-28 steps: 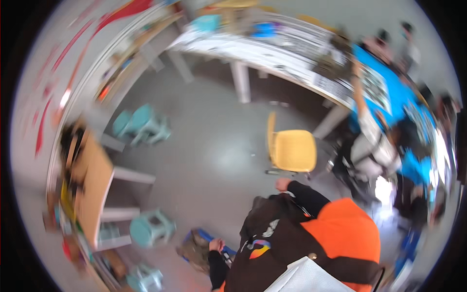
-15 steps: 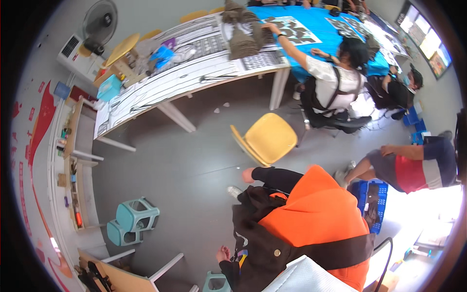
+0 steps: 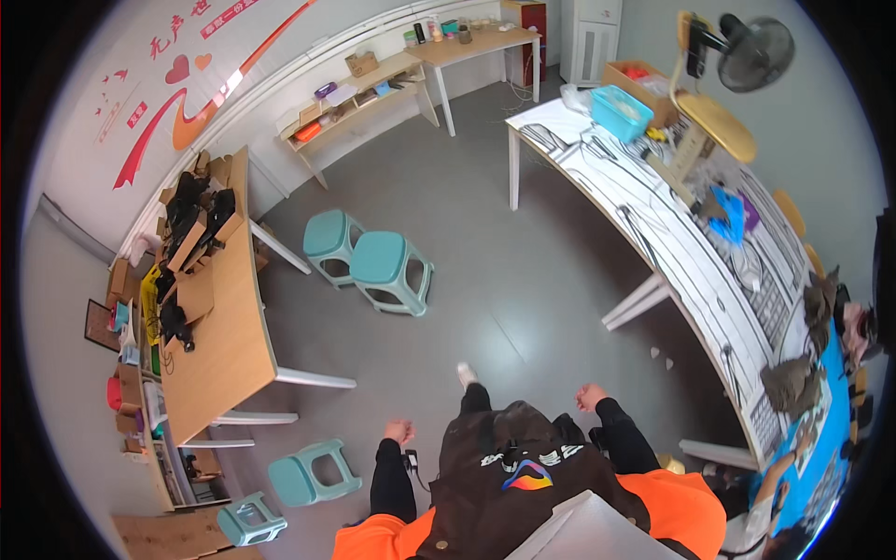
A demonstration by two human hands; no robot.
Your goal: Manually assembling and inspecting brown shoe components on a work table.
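Note:
My left hand [image 3: 399,430] hangs beside my body, its fingers loosely curled, with nothing seen in it. A black cable with a plug [image 3: 411,459] dangles close to that forearm. On the other side, my right hand [image 3: 590,397] is held out over the grey floor, also curled in and without anything visible in it. Neither hand touches any furniture. Between my arms is my dark brown apron [image 3: 509,448] over an orange top. One light shoe [image 3: 466,374] shows ahead of me. Nearest the left hand stands a teal plastic stool [image 3: 308,476].
Two more teal stools [image 3: 383,259] stand ahead. At left, a wooden table [image 3: 224,373] carries boxes and black items. A long white patterned table [image 3: 644,247] curves along the right, with a blue basket [image 3: 621,114] and fan [image 3: 754,54]. A person's arm [image 3: 775,476] reaches over its near end.
My view has swung left. The two stools and wooden table came toward the middle; the yellow chair and most co-workers left the picture. Both hands now show at my sides, still curled.

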